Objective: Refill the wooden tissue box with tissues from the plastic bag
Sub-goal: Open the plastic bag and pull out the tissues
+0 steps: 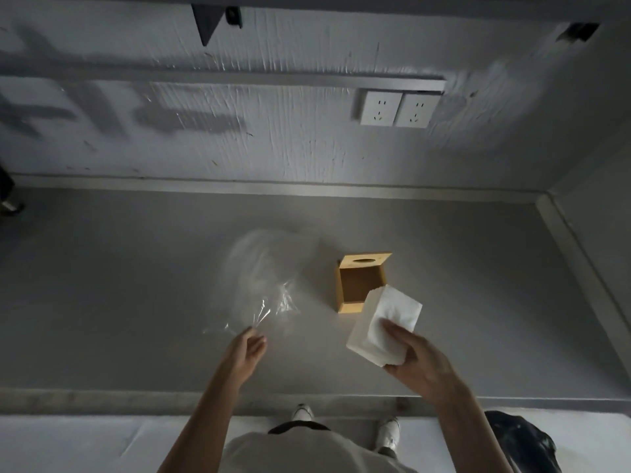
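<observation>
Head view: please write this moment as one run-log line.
right hand: holds tissue stack | left hand: at plastic bag, grip unclear | wooden tissue box: open, empty

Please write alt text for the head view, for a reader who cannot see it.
A right hand holds a white tissue stack beside an open, empty wooden box on a grey counter. The left hand is at a clear plastic bag.

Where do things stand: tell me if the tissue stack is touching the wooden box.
Cannot tell. In the head view the tissue stack, held by the right hand, overlaps the wooden box's near corner, so it may be held above the box.
</observation>
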Motion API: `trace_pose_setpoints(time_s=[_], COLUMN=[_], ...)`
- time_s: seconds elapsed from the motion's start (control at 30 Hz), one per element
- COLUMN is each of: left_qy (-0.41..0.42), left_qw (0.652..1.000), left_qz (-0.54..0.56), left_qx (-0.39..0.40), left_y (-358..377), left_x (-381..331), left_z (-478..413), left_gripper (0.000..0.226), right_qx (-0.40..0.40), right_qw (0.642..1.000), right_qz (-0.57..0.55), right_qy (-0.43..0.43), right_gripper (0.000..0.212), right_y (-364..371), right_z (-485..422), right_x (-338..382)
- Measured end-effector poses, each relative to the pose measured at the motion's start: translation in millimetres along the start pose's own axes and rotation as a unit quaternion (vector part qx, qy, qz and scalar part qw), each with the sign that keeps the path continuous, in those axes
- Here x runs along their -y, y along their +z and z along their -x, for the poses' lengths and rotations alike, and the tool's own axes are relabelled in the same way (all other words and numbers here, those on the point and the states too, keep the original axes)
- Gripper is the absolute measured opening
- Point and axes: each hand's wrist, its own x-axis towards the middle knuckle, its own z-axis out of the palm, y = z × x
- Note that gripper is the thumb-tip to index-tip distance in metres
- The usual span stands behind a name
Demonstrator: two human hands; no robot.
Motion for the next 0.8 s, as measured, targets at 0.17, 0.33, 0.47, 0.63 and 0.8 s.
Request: trace_pose_setpoints(time_s=[0.17, 0.33, 0.47, 0.63, 0.8], left_qy=[0.02, 0.149, 0.174, 0.229, 0.279], left_qw=[0.997, 0.923, 0.836, 0.846, 0.832], left_qz=[-0.066, -0.238, -0.332, -0.312, -0.334], left_qx=[-0.034, 0.265, 0.4, 0.367, 0.345], left_y=[12.7, 76.4, 121.5, 181.6, 219.5], left_x=[15.8, 78.5, 124.7, 166.0, 185.5], left_z=[37.1, 109.8, 125.2, 133.0, 131.9], left_gripper=[0.008, 0.111, 0.091, 0.103, 0.119], right_qx=[0.027, 0.05, -0.087, 0.033, 0.09], right_qw=[0.999, 0.994, 0.959, 0.975, 0.965], right_qz=[-0.042, -0.051, 0.226, 0.166, 0.17], right_qy=[-0.014, -0.077, -0.147, -0.143, -0.176], right_gripper=[0.054, 0.031, 0.025, 0.038, 0.06], right_y=[-9.9, -20.2, -48.1, -91.7, -154.8], right_z=[11.3, 26.2, 33.2, 47.7, 53.9], right_x=[-15.8, -19.0, -23.5, 14.5, 56.9])
